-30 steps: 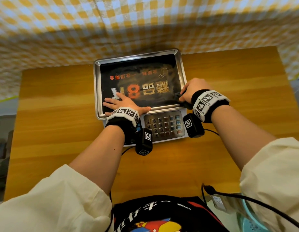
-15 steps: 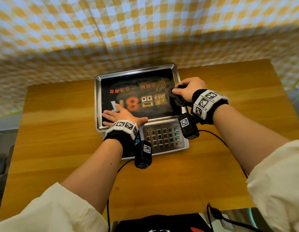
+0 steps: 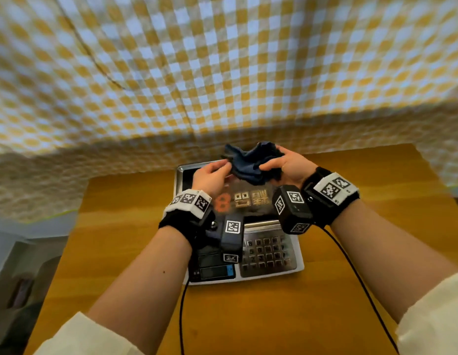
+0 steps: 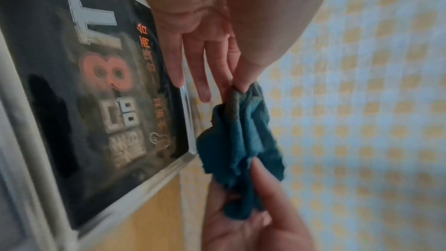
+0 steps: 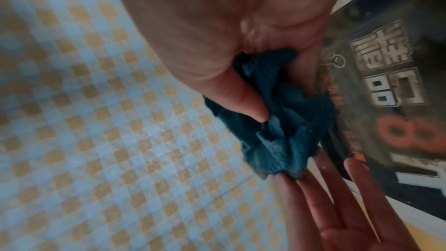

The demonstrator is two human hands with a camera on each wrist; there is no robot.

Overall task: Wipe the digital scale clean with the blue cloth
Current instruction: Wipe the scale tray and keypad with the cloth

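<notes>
The digital scale (image 3: 269, 254) sits on the wooden table, its steel platter (image 4: 72, 102) covered by a black printed sheet with a keypad in front. A crumpled dark blue cloth (image 3: 251, 162) hangs in the air above the platter's far edge, held between both hands. My left hand (image 3: 226, 166) pinches one end of the cloth (image 4: 241, 140) between thumb and forefinger, with the other fingers (image 4: 202, 83) straight. My right hand (image 3: 270, 162) grips the other end of the cloth (image 5: 289, 131) with thumb and curled fingers. The sheet (image 5: 398, 102) looks smeared.
The wooden table (image 3: 351, 290) has bare surface on both sides of the scale. A yellow and white checked cloth (image 3: 222, 73) hangs right behind the table. Black cables (image 3: 351, 272) run from my wrist cameras toward me. Grey furniture (image 3: 18, 278) stands at the left.
My left hand has lifted off the platter, where it lay flat, and taken one end of the cloth. My right hand has raised the cloth off the platter's right side. The view has tilted up.
</notes>
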